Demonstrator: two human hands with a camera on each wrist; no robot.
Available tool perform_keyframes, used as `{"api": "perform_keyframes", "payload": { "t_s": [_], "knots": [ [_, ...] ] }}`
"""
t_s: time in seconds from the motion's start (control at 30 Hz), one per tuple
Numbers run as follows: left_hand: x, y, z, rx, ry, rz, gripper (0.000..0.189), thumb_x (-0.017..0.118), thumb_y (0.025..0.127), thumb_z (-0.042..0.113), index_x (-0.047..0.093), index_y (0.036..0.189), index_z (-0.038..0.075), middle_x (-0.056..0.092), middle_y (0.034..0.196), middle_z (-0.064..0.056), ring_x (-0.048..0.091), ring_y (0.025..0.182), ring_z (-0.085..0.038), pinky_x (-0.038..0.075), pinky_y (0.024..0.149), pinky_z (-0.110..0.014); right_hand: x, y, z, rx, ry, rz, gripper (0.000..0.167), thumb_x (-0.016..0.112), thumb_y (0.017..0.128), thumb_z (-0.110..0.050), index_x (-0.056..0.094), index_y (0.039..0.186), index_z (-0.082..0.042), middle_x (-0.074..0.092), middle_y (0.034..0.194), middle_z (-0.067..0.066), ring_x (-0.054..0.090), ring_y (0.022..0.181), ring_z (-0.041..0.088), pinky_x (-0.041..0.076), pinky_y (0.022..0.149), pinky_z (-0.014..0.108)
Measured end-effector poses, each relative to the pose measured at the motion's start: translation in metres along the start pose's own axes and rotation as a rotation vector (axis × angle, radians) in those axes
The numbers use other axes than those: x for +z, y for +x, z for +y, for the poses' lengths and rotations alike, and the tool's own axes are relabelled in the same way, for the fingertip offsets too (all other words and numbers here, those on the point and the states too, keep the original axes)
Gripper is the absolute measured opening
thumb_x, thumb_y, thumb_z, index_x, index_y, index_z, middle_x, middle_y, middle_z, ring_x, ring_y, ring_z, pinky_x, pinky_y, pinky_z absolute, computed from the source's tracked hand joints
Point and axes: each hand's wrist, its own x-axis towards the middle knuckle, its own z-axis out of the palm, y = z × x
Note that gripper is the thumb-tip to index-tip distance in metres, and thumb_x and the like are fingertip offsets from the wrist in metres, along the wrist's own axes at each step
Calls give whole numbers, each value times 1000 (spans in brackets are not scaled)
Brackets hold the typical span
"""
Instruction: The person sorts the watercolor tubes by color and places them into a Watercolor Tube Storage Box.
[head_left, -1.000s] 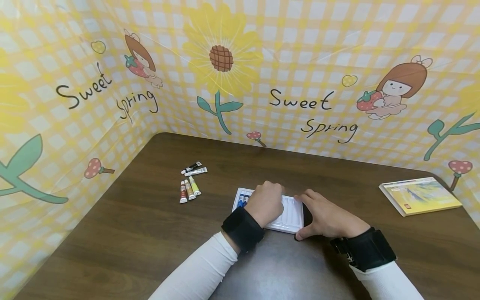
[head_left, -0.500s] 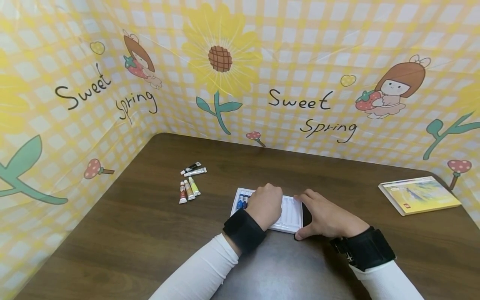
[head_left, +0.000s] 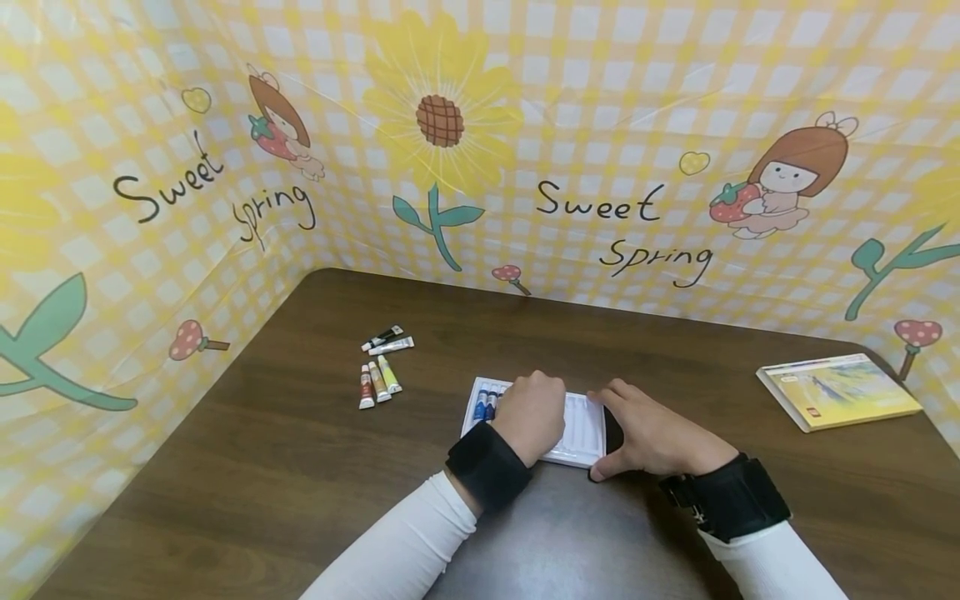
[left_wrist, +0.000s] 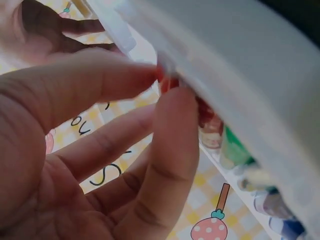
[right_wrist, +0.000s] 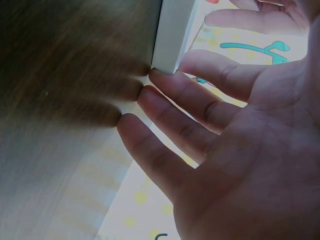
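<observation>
A white plastic paint tray lies on the table, with blue paint tubes in its left slots. My left hand is over its middle and covers part of it. In the left wrist view, thumb and forefinger pinch a red paint tube at the tray; most of that tube is hidden. Green, white and blue tubes sit in line beside it. At the tray's right end, my right hand holds the tray between thumb and forefinger. In the right wrist view, its other fingertips rest on the table.
Several loose paint tubes lie to the left: black, silvery white, red, tan and yellow-green. A yellow box lies at the far right. Patterned cloth walls stand behind and to the left of the table.
The left hand has shifted very slightly over the tray, showing a little more of the blue tubes. The right hand, tray and loose tubes stay as they were.
</observation>
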Motion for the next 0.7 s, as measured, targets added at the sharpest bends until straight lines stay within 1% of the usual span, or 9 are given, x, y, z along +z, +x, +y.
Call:
{"api": "perform_keyframes", "payload": {
  "t_s": [0.13,0.33,0.43,0.57,0.63,0.7],
  "knots": [
    [2,-1,1,16,17,18,10,71,94,10,80,96,6,78,89,-12,76,76,-27,60,60,-40,0,0,0,-3,2,1,99,96,72,-48,53,147,1,56,135,13,57,119,28,52,99,46],
    [5,-2,0,12,6,20,10,72,93,9,80,97,6,78,90,-12,76,77,-27,59,60,-40,1,0,0,-11,-3,7,99,96,71,-48,53,146,1,56,134,13,57,119,28,52,100,46],
    [6,-2,0,4,5,21,13,73,92,11,77,102,4,78,91,-13,76,78,-28,60,60,-39,2,0,0,-15,-8,9,99,96,71,-48,54,146,1,56,133,12,57,120,29,51,100,47],
    [6,-2,0,-9,30,43,22,75,91,13,72,109,1,76,92,-14,76,79,-28,60,60,-37,1,0,0,-13,-9,11,98,96,71,-48,54,146,0,56,134,13,57,121,30,51,101,48],
    [6,-2,0,-15,52,63,21,76,90,14,72,107,1,75,90,-13,76,78,-28,59,59,-37,1,0,0,-9,-7,9,99,96,71,-48,54,146,0,56,134,13,57,121,30,51,101,48],
    [6,-3,-1,-17,79,85,17,76,90,14,74,101,3,73,87,-12,75,77,-28,58,57,-38,1,0,0,-6,-7,8,99,96,71,-49,53,146,0,56,135,13,57,122,30,51,102,49]
  ]
}}
